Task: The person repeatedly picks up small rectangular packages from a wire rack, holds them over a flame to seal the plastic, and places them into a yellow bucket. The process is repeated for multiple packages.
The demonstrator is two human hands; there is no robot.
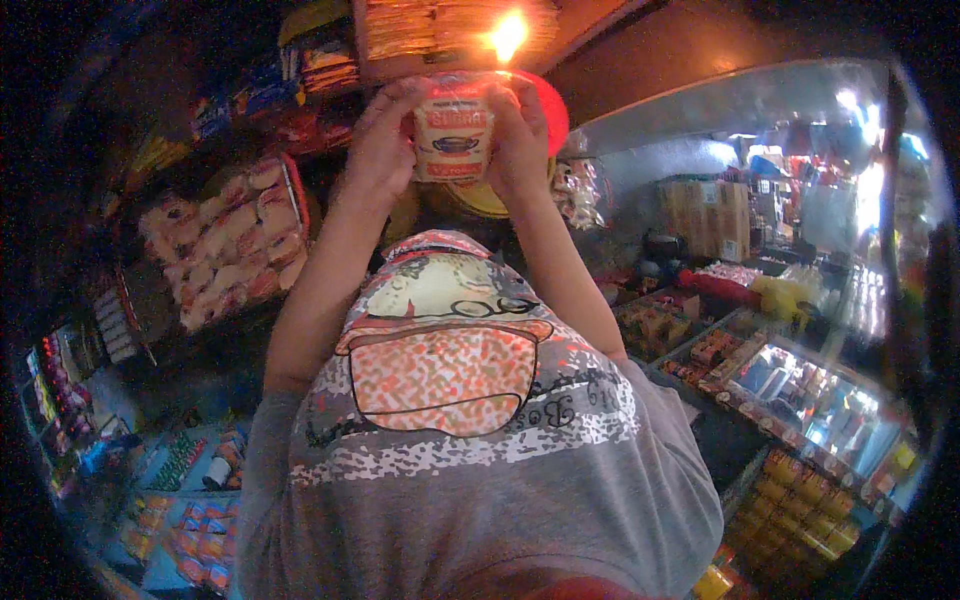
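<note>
Both hands hold up a small sugar packet [454, 146] with red bands, writing and a printed cup on its front. My left hand [382, 139] grips its left side, and my right hand [519, 135] has the right side, thumb near the front edge. The packet stands upright, facing me. Just behind it and my right hand shows a round red plastic piece [555, 112], partly hidden. Under the packet is the curved edge of a yellow round container [487, 202]. My forearms reach out past my grey printed shirt [480, 480].
A glaring light [510, 36] hangs over the hands, beside a wooden shelf [450, 34]. A clear pack of pale pieces [232, 240] is at the left. Rightward are a bag of small packets [579, 195], a cardboard box [705, 217] and a glass-topped display case [810, 397].
</note>
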